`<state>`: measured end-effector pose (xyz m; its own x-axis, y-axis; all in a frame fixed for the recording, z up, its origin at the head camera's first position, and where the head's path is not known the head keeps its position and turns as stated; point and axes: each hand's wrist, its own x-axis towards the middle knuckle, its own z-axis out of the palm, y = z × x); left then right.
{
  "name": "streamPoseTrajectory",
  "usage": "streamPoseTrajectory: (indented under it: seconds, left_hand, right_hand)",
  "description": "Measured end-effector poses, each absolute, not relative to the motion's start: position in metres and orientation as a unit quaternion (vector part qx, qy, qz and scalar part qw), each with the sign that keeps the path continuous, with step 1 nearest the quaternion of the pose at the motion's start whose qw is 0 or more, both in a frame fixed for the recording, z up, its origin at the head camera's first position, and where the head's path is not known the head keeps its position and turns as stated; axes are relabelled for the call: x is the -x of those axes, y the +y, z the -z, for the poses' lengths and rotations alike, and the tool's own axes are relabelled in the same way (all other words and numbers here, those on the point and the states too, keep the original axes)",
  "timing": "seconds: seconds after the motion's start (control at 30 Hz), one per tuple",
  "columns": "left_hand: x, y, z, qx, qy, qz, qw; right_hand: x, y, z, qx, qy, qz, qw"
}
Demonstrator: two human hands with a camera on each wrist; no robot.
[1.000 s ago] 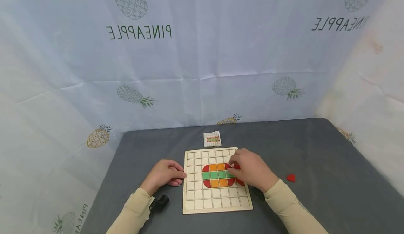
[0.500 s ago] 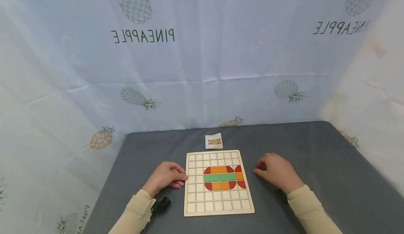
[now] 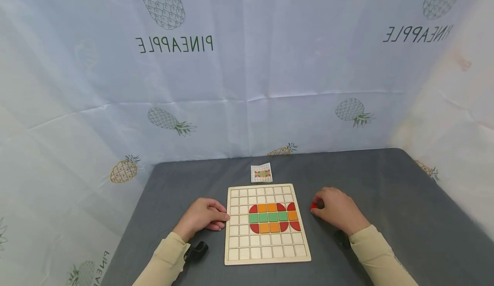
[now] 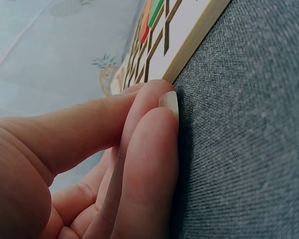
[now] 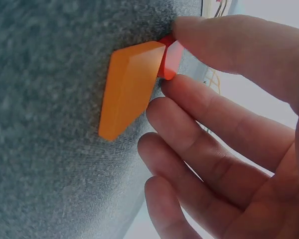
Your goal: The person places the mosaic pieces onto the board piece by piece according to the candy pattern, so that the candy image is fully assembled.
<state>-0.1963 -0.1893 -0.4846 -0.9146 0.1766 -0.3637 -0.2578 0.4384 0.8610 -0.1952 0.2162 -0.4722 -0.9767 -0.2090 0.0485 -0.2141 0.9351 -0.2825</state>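
My right hand (image 3: 339, 211) is on the table to the right of the wooden grid board (image 3: 266, 249). Its thumb and index finger pinch a small red game piece (image 5: 170, 59), whose full shape is hidden. Beside these fingers an orange angular piece (image 5: 132, 89) lies on the cloth; the hand covers it in the head view. My left hand (image 3: 202, 217) rests at the board's left edge, its fingertips touching it. On the board, green squares (image 3: 262, 217) form a middle row, with orange squares (image 3: 274, 227) and rounded red pieces (image 3: 254, 228) around them.
A small printed card (image 3: 261, 173) with a coloured grid pattern lies behind the board. The table has a dark grey cloth (image 3: 185, 179). A curtain (image 3: 247, 71) with pineapple prints rises behind it. A black strap (image 3: 197, 250) is at the left wrist.
My right hand has left the board's right side and moved right, onto the table by the red piece, then kept still. An orange square it covered shows now. The left hand has stayed.
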Motion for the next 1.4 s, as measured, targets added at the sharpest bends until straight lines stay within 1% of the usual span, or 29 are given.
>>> streamPoseTrajectory:
  seconds: [0.43, 0.6, 0.73, 0.9, 1.17, 1.4]
  left_hand:
    - [0.197, -0.19, 0.487, 0.024, 0.817, -0.538, 0.205]
    - [0.196, -0.19, 0.484, 0.019, 0.816, -0.54, 0.204]
    - [0.195, -0.189, 0.481, 0.023, 0.816, -0.541, 0.201]
    - [0.194, -0.19, 0.482, 0.022, 0.815, -0.545, 0.196]
    - [0.195, -0.19, 0.485, 0.022, 0.805, -0.557, 0.202]
    - [0.195, -0.19, 0.485, 0.023, 0.806, -0.557, 0.2]
  right_hand:
    - [0.193, 0.21, 0.47, -0.111, -0.982, -0.153, 0.01]
    - [0.196, 0.198, 0.465, -0.117, -0.981, -0.154, 0.018]
    - [0.202, 0.175, 0.458, -0.13, -0.978, -0.159, 0.02]
    - [0.21, 0.133, 0.449, -0.146, -0.974, -0.173, 0.002]
    - [0.219, 0.08, 0.449, -0.239, -0.952, -0.192, -0.01]
    - [0.222, 0.049, 0.455, -0.304, -0.94, -0.157, 0.003]
